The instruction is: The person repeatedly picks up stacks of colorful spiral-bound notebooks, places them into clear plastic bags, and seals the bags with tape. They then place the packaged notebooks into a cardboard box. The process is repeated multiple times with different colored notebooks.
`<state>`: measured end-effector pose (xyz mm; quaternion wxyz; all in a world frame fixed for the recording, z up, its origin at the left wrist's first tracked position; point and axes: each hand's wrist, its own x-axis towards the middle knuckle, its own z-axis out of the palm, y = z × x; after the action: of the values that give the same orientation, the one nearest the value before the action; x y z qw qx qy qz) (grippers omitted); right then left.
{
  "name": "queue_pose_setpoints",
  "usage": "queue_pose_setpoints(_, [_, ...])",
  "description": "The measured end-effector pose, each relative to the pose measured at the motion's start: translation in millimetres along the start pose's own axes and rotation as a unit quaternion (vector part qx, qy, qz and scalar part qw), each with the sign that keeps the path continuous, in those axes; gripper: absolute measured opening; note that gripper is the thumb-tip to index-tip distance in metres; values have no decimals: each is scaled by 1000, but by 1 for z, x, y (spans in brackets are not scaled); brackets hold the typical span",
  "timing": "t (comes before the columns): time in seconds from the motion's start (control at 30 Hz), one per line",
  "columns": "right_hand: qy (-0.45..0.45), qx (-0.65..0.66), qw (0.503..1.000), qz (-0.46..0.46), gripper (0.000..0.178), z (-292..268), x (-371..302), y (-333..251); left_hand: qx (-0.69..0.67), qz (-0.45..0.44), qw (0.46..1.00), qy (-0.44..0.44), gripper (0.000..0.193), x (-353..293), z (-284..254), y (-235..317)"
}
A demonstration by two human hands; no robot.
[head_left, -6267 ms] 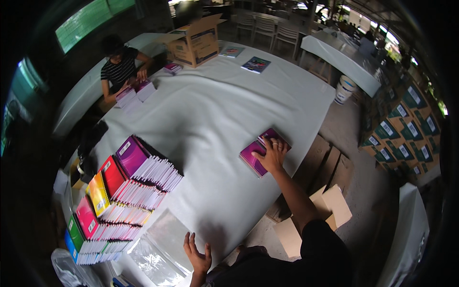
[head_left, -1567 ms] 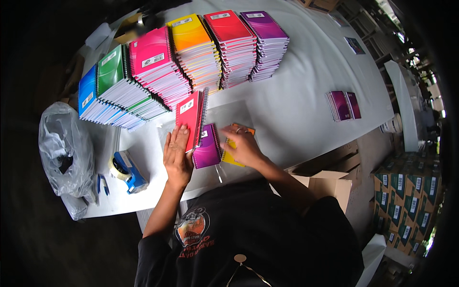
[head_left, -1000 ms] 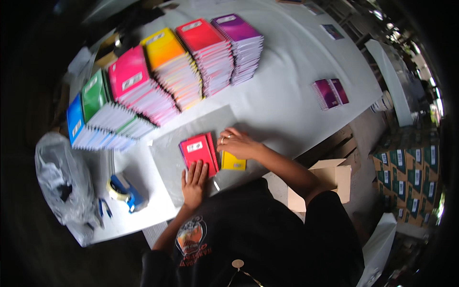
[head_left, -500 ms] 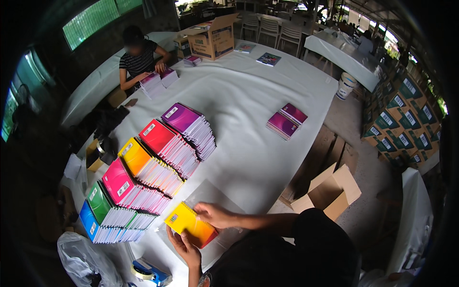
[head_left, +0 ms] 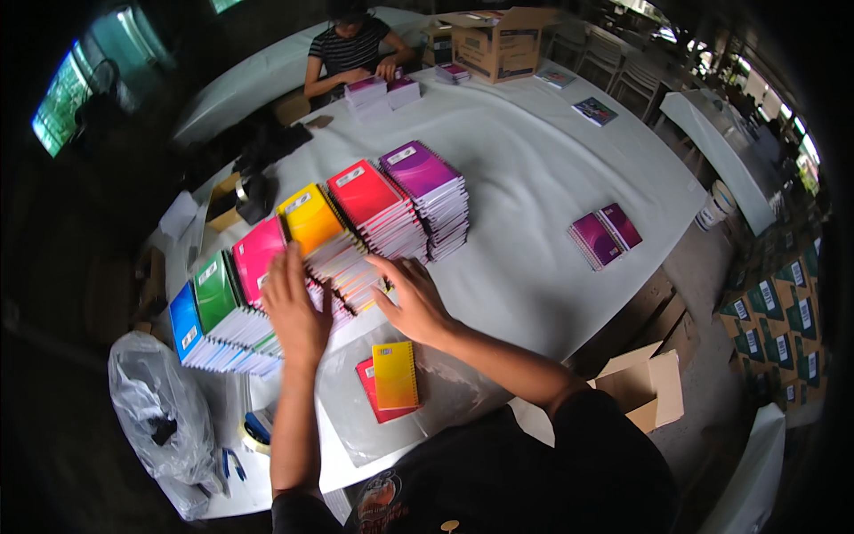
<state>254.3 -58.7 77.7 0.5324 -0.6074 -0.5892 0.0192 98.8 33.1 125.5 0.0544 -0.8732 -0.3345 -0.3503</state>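
Note:
Spiral notebooks stand in a slanting row of tall stacks: blue [head_left: 184, 322], green [head_left: 213, 290], pink [head_left: 256, 254], yellow [head_left: 308, 219], red [head_left: 361, 190] and purple [head_left: 416, 169]. My left hand [head_left: 296, 307] reaches over the near side of the pink stack, fingers stretched out, slightly blurred. At the near edge of the yellow stack is my right hand [head_left: 416, 298], thumb and fingers apart; contact there is unclear. Neither hand shows anything held. Below them, a loose yellow notebook [head_left: 395, 378] partly covers a red notebook [head_left: 369, 392], both lying on a clear plastic sheet [head_left: 342, 392].
A crumpled plastic bag [head_left: 160, 400] and a tape roll [head_left: 254, 436] lie at the near left. Purple notebooks [head_left: 594, 242] rest on the right. An open cardboard box [head_left: 654, 392] stands beyond the table's right edge. A person [head_left: 351, 49] handles notebooks at the far side.
Both hands have let go of the yellow notebook, which now lies over the red one on the plastic. They have moved forward to the stacks. The view has shifted.

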Motion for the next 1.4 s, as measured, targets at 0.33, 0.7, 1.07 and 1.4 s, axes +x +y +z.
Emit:
queue_pose_setpoints(0.33, [-139, -157, 973, -97, 49, 42, 74, 15, 94, -27, 984, -146, 44, 16, -27, -59])
queue_pose_setpoints(0.7, [-170, 648, 665, 331, 48, -1, 69, -71, 91, 170, 980, -39, 50, -3, -72, 6])
queue_pose_setpoints(1.07, [-147, 674, 666, 283, 29, -47, 22, -27, -40, 110, 989, 86, 38, -57, -73, 4])
queue_pose_setpoints(1.4, [-187, 438, 776, 414, 32, 28, -114, 36, -126, -41, 968, -212, 38, -263, 26, 24])
